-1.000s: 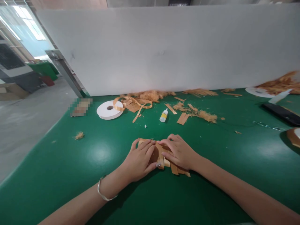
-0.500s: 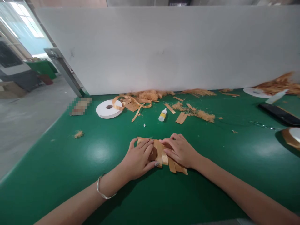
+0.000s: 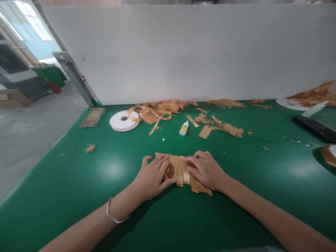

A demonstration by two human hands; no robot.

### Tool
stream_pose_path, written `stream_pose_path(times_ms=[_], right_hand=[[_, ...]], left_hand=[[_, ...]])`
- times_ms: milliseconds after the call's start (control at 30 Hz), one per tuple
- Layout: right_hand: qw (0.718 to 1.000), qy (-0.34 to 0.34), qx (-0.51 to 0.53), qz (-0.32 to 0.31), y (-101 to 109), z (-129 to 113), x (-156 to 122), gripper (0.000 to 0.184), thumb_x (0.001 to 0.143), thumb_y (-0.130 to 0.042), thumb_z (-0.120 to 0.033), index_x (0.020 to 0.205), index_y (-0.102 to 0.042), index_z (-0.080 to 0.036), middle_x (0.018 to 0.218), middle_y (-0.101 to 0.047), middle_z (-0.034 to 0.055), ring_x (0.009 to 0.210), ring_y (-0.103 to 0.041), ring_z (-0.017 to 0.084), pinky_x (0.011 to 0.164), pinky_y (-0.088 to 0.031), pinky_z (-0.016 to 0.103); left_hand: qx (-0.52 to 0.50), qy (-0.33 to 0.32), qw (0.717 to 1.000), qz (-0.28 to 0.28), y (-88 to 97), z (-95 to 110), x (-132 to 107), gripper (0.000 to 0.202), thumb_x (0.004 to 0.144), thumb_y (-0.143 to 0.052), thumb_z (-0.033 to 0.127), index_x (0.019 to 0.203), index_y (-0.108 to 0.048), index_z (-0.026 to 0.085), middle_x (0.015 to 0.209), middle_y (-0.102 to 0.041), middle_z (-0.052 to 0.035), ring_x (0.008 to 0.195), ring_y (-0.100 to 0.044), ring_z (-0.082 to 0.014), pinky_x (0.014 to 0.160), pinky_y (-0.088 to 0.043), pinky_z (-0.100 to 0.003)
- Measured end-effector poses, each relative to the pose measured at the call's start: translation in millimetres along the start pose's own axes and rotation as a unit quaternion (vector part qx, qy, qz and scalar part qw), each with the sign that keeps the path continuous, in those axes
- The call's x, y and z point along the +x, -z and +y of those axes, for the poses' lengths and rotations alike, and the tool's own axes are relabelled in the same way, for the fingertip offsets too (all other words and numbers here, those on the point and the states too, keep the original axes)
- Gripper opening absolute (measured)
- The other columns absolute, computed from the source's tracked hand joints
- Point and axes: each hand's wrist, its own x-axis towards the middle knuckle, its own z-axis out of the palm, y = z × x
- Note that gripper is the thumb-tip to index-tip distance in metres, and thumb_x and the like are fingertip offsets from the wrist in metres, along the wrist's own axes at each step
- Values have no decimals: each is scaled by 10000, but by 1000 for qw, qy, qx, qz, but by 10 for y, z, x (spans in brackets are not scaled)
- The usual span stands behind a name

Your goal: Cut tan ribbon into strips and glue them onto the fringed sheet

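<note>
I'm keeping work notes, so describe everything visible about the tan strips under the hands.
The tan strips look flat and papery, with uneven near ends and some overlap. They lie side by side on the green table. The left hand touches their left part, the right hand their right.

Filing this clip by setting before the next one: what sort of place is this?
Probably a workshop for handcraft: a green worktop carries tan strips, clumps of frayed fibre and a white reel.
</note>
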Motion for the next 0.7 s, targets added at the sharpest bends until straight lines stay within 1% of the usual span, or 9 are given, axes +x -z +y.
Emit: stream_pose_path(times_ms=[100,233,400,567,700], right_hand=[[1000,1,-3,2,-15,9,-13,351,936,-351,-327,1196,-522,-164,899,-606,99,902,-493,222,738,-319,349],[1000,7,-6,6,-25,11,-20,348,938,-346,-321,1197,-518,-165,929,-617,102,910,-487,223,734,-315,347],[1000,2,-7,6,-25,11,-26,327,936,-350,-304,1169,-528,-160,870,-617,93,890,-482,221,721,-311,341],[1000,-14,5,6,-16,31,-70,315,928,-367,-308,1145,-538,-159,848,-594,84,851,-465,214,719,-302,337],[1000,-19,-5,15,-9,43,-103,326,924,-367,-318,1139,-549,-155,817,-570,84,840,-451,217,716,-295,337]], left_hand=[[2,8,1000,-6,11,-20,-35,413,906,-353,497,1129,-472,170,1341,-468,-151,1246,-401,-284,934,-273,-481],[10,12,1000,-1,6,-50,-63,460,901,-335,522,1168,-458,168,1330,-475,-161,1250,-391,-294,916,-292,-477],[19,22,1000,-2,13,-77,-86,496,896,-326,538,1197,-450,163,1312,-489,-168,1272,-357,-308,899,-311,-462],[21,19,1000,3,28,-74,-89,491,895,-326,542,1188,-448,167,1305,-496,-163,1271,-361,-309,884,-319,-462],[23,18,1000,4,30,-71,-85,481,896,-324,543,1180,-448,175,1290,-510,-156,1271,-364,-307,879,-322,-463]])
